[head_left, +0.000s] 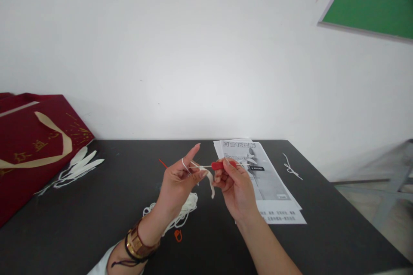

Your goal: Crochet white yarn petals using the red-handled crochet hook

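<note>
My left hand (pixel 180 176) pinches a small strip of white crochet work (pixel 210 184) between thumb and fingers, its index finger raised with white yarn looped round it. In my right hand (pixel 235 184) is a crochet hook (pixel 221 165) with a red handle, held closed in the fingers. The hook's thin shaft points left and meets the crochet work at my left fingertips. Below my left wrist lies a loose skein of white yarn (pixel 185 212), partly hidden by the forearm. An orange stitch marker (pixel 178 235) rests on the table just under the skein.
Printed pattern sheets (pixel 274 180) lie behind my right hand. A short knotted piece of white yarn (pixel 290 168) is at the table's right. Several white leaf-shaped crocheted pieces (pixel 80 165) lie beside a dark red gift bag (pixel 35 137) at left. The dark table (pixel 122 223) meets a white wall.
</note>
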Demonstrator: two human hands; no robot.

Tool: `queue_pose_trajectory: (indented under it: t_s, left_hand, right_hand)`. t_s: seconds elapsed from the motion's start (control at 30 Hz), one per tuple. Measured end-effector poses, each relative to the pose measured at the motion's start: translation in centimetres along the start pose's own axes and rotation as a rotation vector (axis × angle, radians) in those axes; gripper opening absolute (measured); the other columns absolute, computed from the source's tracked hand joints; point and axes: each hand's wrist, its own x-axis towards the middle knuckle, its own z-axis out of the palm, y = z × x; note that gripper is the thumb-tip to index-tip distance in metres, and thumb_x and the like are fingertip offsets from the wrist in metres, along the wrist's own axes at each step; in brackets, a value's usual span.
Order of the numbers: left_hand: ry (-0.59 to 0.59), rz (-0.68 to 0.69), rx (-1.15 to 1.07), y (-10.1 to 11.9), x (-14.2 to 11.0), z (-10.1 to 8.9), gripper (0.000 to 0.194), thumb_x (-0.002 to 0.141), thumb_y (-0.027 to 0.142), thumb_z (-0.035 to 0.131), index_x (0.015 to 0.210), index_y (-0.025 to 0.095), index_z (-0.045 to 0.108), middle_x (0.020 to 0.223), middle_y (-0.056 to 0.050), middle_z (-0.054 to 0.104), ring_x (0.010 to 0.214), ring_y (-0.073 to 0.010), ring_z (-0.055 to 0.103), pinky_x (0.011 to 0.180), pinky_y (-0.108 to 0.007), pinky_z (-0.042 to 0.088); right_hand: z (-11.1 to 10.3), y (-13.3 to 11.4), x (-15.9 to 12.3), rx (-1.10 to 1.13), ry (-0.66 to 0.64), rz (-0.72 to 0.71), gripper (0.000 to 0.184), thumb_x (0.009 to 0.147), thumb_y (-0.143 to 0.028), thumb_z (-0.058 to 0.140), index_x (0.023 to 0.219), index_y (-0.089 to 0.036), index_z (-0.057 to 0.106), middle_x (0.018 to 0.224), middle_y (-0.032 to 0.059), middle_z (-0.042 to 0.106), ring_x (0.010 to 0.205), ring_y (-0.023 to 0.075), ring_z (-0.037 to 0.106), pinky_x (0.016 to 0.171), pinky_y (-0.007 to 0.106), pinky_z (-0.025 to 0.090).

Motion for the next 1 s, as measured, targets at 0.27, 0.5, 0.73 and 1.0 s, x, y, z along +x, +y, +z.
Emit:
queue_pose_trajectory:
  t_s: [0.27, 0.5, 0.73, 1.0]
  left_hand:
    - [-0.177, -0.109, 0.155, 2.0, 0.4, -0.6, 0.059, 0.074, 0.023, 0.078, 0.131, 0.023, 0.062, 0.081, -0.001, 0.071, 0.073, -0.0129, 0.060, 0.069, -0.025, 0.048]
    - [-0.016, -0.127, 0.152, 1.9, 0.6, -0.3, 0.063, 0.065, 0.022, 0.084, 0.125, 0.021, 0.066, 0.061, 0.003, 0.068, 0.056, -0.0102, 0.056, 0.058, -0.023, 0.045]
    - [0.166, -0.073, -0.045, 0.0, -0.5, 0.9, 0.057, 0.066, 0.021, 0.084, 0.121, 0.024, 0.068, 0.068, 0.002, 0.075, 0.063, -0.0096, 0.063, 0.066, -0.023, 0.049]
    - [0.184, -0.102, -0.107, -0.4, -0.3, 1.0, 0.065, 0.068, 0.017, 0.083, 0.129, 0.024, 0.063, 0.064, 0.005, 0.074, 0.060, -0.0071, 0.061, 0.066, -0.021, 0.047]
  right_hand:
    - [0.0, 0.1, -0.1, -0.077, -0.041, -0.045, 0.024, 0.071, -0.034, 0.082, 0.077, -0.014, 0.072, 0.056, 0.0008, 0.070, 0.044, 0.0105, 0.063, 0.046, 0.019, 0.058]
    - [-0.1, 0.3, -0.3, -0.086, -0.059, -0.051, 0.022, 0.073, -0.033, 0.081, 0.078, -0.014, 0.072, 0.059, 0.0011, 0.071, 0.045, 0.0103, 0.063, 0.048, 0.019, 0.058]
    - [0.0, 0.7, -0.1, -0.074, -0.015, -0.076, 0.022, 0.072, -0.033, 0.082, 0.081, -0.015, 0.073, 0.060, 0.0014, 0.071, 0.048, 0.0103, 0.063, 0.049, 0.019, 0.057]
    - [-0.4, 1.1, -1.4, -0.605, -0.013, -0.508, 0.011, 0.089, -0.026, 0.065, 0.089, -0.023, 0.075, 0.078, 0.0035, 0.075, 0.061, 0.0152, 0.068, 0.059, 0.027, 0.059]
